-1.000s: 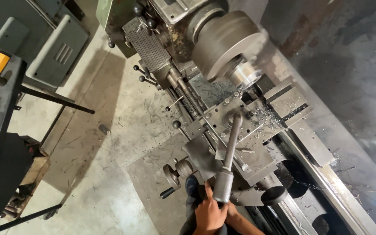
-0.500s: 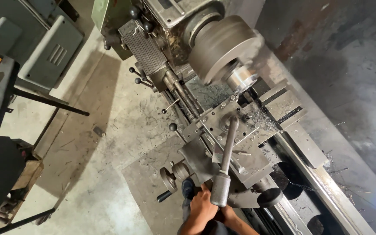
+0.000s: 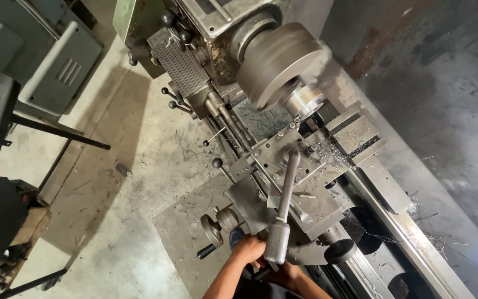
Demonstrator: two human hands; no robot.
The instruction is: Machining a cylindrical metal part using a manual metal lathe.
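Below, at the lower edge of the view, the left hand (image 3: 248,249) is seen curled closed against the lathe carriage, just beside the knurled grip of the long lever handle (image 3: 282,216); whether that grip is actually clasped cannot be told. The right hand (image 3: 286,272) is largely hidden beneath the grip's lower end, so its degree of opening cannot be told either. Both forearms enter from the bottom of the frame and are angled upward toward the machine.

The lever handle is shown running from the hands up to the tool post (image 3: 283,156), which is seated on the carriage. A handwheel (image 3: 211,230) is mounted just left of the left hand, and a dark round knob (image 3: 340,250) lies to the right of the grip. Beyond the tool post, the large grey chuck (image 3: 279,62) is seen holding a bright metal workpiece (image 3: 304,102). Metal chips (image 3: 333,154) are scattered near the tool post. The concrete floor (image 3: 112,182) extends to the left.
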